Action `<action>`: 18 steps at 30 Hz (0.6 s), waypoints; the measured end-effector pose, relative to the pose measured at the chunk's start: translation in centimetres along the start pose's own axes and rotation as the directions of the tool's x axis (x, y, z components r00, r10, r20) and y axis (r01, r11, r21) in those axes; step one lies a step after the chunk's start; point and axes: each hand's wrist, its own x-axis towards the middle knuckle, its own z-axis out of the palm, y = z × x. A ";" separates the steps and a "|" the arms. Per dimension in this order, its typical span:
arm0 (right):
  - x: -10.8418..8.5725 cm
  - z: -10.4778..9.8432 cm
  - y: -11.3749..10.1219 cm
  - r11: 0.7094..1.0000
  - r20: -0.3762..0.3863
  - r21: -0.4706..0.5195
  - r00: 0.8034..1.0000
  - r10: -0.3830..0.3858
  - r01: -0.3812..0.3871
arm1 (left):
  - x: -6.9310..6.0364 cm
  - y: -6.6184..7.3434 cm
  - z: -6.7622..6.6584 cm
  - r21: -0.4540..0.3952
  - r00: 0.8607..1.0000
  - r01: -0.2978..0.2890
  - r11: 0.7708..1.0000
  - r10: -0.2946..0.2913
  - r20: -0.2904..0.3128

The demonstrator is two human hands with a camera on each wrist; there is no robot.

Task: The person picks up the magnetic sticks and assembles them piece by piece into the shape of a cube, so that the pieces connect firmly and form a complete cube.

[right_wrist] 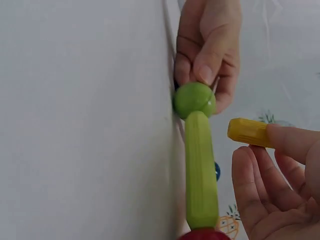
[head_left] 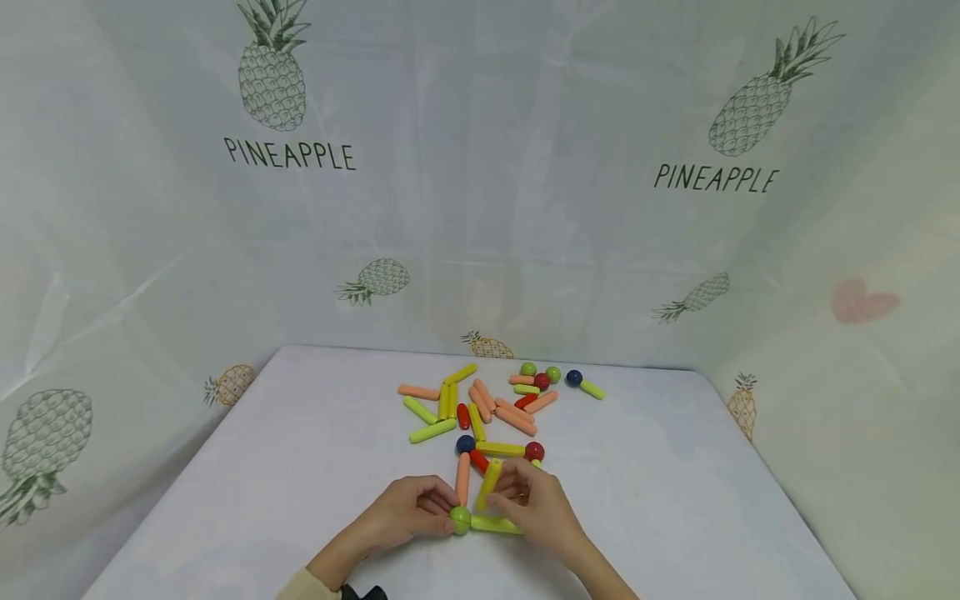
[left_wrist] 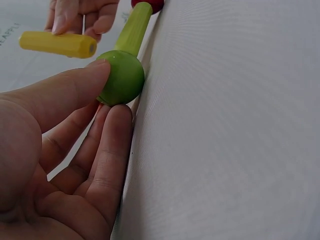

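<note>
My left hand (head_left: pixel 411 510) pinches a green ball (head_left: pixel 461 521) between thumb and fingers at the near left corner of a frame of rods and balls on the table. From that ball a lime rod (right_wrist: pixel 201 170) runs right to a red ball (right_wrist: pixel 205 234), which my right hand hides in the head view. An orange rod (head_left: pixel 462 479) leads back to a navy ball (head_left: pixel 466 444). Behind, a yellow rod (head_left: pixel 501 449) joins the navy ball to another red ball (head_left: pixel 534 451). My right hand (head_left: pixel 546 510) pinches a loose yellow rod (head_left: pixel 489 485), raised beside the green ball, touching neither ball.
A red rod (head_left: pixel 480 462) slants from the navy ball, partly hidden. Several loose rods, such as an orange one (head_left: pixel 418 392) and a lime one (head_left: pixel 432 431), lie farther back. Loose balls, among them a green one (head_left: pixel 528 369), sit by the table's (head_left: pixel 637 467) far edge.
</note>
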 end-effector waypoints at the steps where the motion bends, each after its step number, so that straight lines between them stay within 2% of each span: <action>1: 0.0 0.2 0.0 1.000 0.004 0.006 1.000 0.004 -0.004 | 0.0 0.0 0.0 -0.001 1.000 0.002 1.000 -0.002 0.000; 12: 0.0 1.5 0.1 0.995 0.046 0.090 0.999 0.025 -0.029 | -0.1 0.2 0.0 -0.009 1.000 0.020 1.000 -0.020 0.000; 18: 0.0 1.7 0.4 0.994 0.057 0.100 0.998 0.028 -0.033 | -0.2 0.2 0.0 -0.015 1.000 -0.005 1.000 0.005 -0.001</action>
